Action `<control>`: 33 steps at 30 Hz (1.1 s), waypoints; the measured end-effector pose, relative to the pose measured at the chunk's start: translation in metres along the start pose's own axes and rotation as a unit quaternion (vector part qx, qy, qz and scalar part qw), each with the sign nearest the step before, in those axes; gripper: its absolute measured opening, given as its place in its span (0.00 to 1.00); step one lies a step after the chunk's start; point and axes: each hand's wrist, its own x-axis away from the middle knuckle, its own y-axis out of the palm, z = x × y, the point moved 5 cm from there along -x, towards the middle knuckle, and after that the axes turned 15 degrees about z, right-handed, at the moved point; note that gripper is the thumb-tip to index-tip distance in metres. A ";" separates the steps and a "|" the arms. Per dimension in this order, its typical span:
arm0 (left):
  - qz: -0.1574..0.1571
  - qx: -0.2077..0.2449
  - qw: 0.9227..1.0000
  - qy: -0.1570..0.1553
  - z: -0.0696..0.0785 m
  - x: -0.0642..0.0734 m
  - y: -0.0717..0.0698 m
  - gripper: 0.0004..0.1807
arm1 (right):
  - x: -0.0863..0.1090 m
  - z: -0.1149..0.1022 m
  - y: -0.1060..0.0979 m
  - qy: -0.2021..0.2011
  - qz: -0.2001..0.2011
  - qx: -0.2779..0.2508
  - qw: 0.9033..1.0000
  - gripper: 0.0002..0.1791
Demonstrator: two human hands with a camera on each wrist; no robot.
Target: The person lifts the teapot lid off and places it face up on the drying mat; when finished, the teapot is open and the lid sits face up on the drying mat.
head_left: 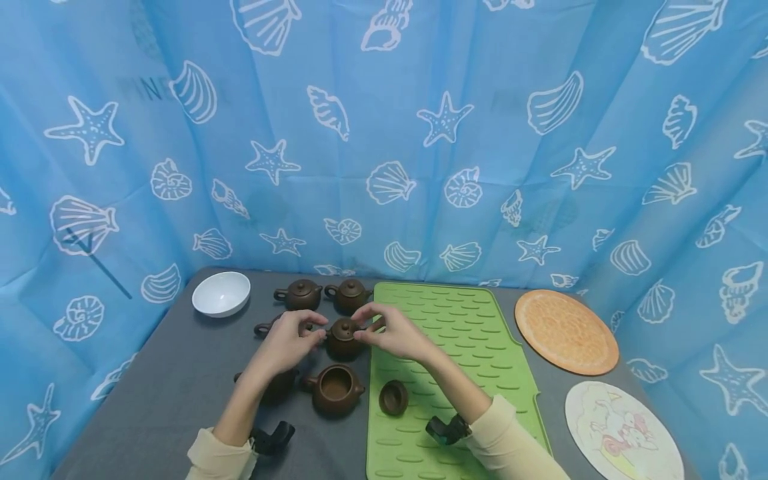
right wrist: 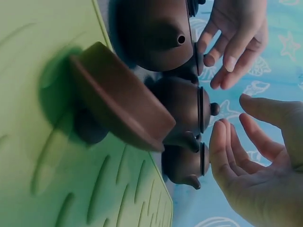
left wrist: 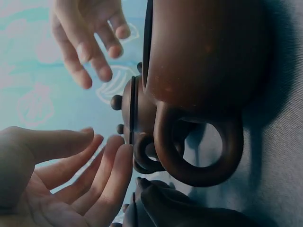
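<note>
My left hand (head_left: 289, 345) and right hand (head_left: 393, 331) hover on either side of a dark brown lidded teapot (head_left: 344, 341), fingers loosely bent and fingertips close about its lid. Neither hand grips anything; in the right wrist view the right fingertips (right wrist: 220, 142) show beside a lid knob (right wrist: 215, 109). Nearer me stands a lidless teapot (head_left: 335, 392), its round mouth facing up. A teapot lid (head_left: 393, 398) lies upside down on the green mat (head_left: 456, 413), tilted on its knob. My left hand and forearm partly hide two more teapots at the left.
Two lidded teapots, one at back left (head_left: 299, 295) and one beside it (head_left: 349, 295), stand behind the hands. A white bowl (head_left: 221, 295) sits at far left. On the right lie an orange round mat (head_left: 567, 332) and a pale printed round mat (head_left: 624, 430). A blue curtain (head_left: 384, 147) hangs behind.
</note>
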 end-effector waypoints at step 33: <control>-0.021 0.042 0.992 -0.115 -0.021 -0.016 0.015 0.10 | -0.026 0.011 0.023 0.024 0.031 -0.017 0.999 0.09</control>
